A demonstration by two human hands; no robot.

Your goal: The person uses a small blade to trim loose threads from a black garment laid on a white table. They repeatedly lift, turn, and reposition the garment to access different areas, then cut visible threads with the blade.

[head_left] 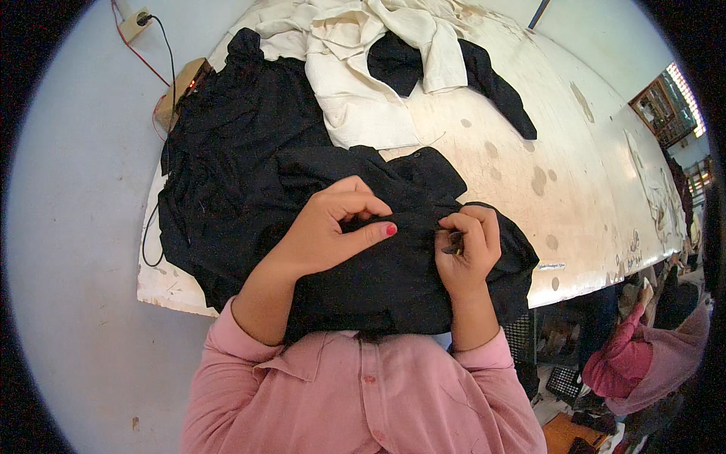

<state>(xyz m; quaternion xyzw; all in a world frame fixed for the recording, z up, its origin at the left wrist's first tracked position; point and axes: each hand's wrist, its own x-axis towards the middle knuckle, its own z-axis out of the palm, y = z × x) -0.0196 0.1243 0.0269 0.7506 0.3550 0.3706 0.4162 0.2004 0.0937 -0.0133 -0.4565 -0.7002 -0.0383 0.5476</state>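
Black cloth, a garment with a collar (431, 170), lies bunched on the table edge in front of me and over my lap. My left hand (344, 219) pinches a fold of this black garment (363, 284) between thumb and fingers. Just to its right, my right hand (470, 242) is closed around a small dark tool (454, 247) that looks like thread snips. Most of the tool is hidden by the palm and fingers. The right fingertips are close to the cloth; whether they grip it too, I cannot tell.
More black garments (234, 113) are heaped at the left, and cream garments (355, 76) lie beyond. The pale, stained table (514, 189) stretches right. A black cable (171, 83) hangs by a wooden box (181, 91). At lower right, a person in pink (628, 363) sits near a black crate (563, 382).
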